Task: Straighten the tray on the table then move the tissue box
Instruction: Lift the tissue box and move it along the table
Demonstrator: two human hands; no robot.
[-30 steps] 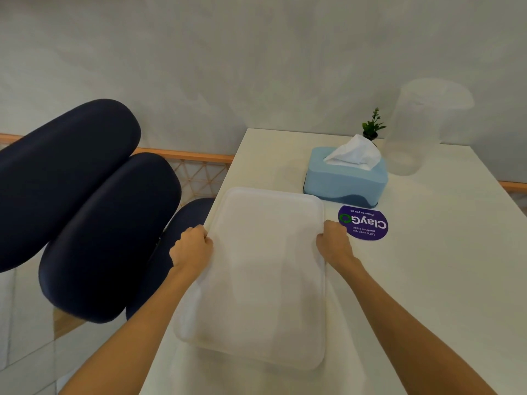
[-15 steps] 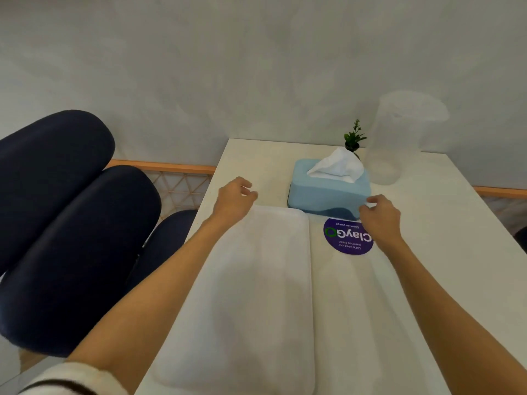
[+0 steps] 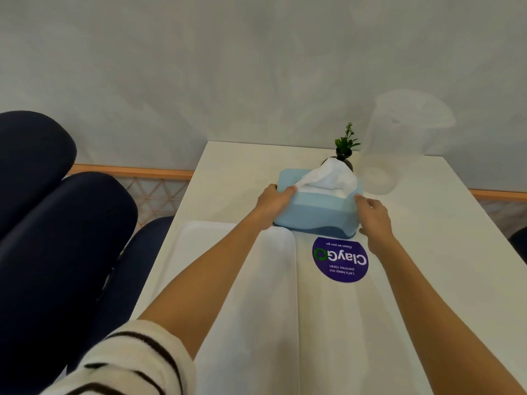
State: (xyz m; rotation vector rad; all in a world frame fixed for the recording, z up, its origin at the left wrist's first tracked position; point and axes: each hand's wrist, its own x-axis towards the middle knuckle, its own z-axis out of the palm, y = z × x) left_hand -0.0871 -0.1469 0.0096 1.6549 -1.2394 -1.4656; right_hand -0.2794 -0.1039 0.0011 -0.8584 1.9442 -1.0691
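Note:
A light blue tissue box [image 3: 318, 213] with a white tissue sticking out of its top sits on the white table [image 3: 445, 252], just beyond the tray. My left hand [image 3: 272, 202] grips the box's left end, thumb on top. My right hand [image 3: 373, 216] presses against its right end, fingers on the top corner. The white rectangular tray [image 3: 256, 323] lies lengthwise along the table's left side, parallel to the edge, partly covered by my left forearm.
A round purple sticker [image 3: 340, 259] is on the table just in front of the box. Behind the box stand a small potted plant [image 3: 346, 143] and a clear plastic jug [image 3: 399, 146]. Dark blue padded chairs [image 3: 57, 238] sit left of the table.
Both hands let go of the tray's sides, reached forward over the table and closed on the two ends of the tissue box. The tray lies still.

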